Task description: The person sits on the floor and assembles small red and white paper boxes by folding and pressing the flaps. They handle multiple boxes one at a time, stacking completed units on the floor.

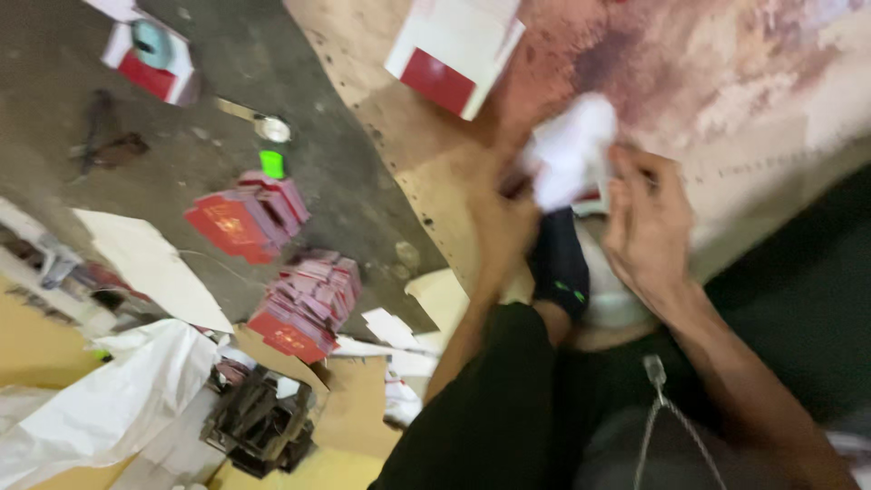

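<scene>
A crumpled white paper piece (572,150) sits between both hands over a stained brown board (726,82) on the floor. The right hand (646,222) pinches its right edge; the left hand (504,222) grips its lower left. Stacks of red cards (308,304) lie well apart, to the left.

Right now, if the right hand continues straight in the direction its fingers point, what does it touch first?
The right hand points its fingers toward the white crumpled piece, which it already seems to touch. The left hand lies just beyond. The picture is blurred, so depth is unsure.
</scene>
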